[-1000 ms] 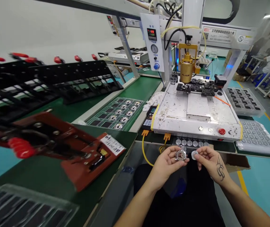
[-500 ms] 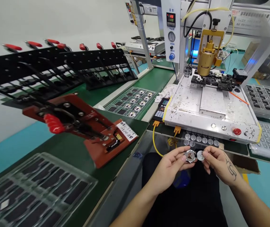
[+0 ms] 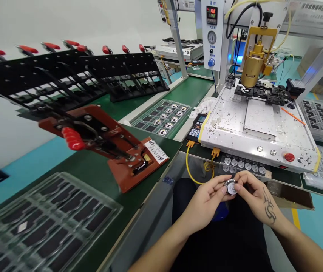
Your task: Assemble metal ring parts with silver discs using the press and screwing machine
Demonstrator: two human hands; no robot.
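Note:
My left hand point(image 3: 208, 200) holds a round metal watch case point(image 3: 227, 183) by its rim, between thumb and fingers, above my lap. Over the case's opening lies a silvery printed disc point(image 3: 232, 188). My right hand point(image 3: 253, 194) has its thumb and fingertips closed on the disc's right edge, pressed against the case. Whether the disc sits flush in the case cannot be made out. Just beyond my hands, a sheet of similar round discs point(image 3: 241, 164) lies under the front edge of the white machine point(image 3: 229, 124).
A red-brown clamp fixture point(image 3: 116, 151) stands left on the green bench, with a clear tray point(image 3: 50, 223) nearer. Another tray point(image 3: 161, 115) holds round metal parts. Black racks point(image 3: 73, 75) stand behind. A yellow cable point(image 3: 188, 166) hangs from the machine's front.
My right hand has moved left and brought the disc from beside the case onto it. The view has shifted slightly, so the bench things appear farther right.

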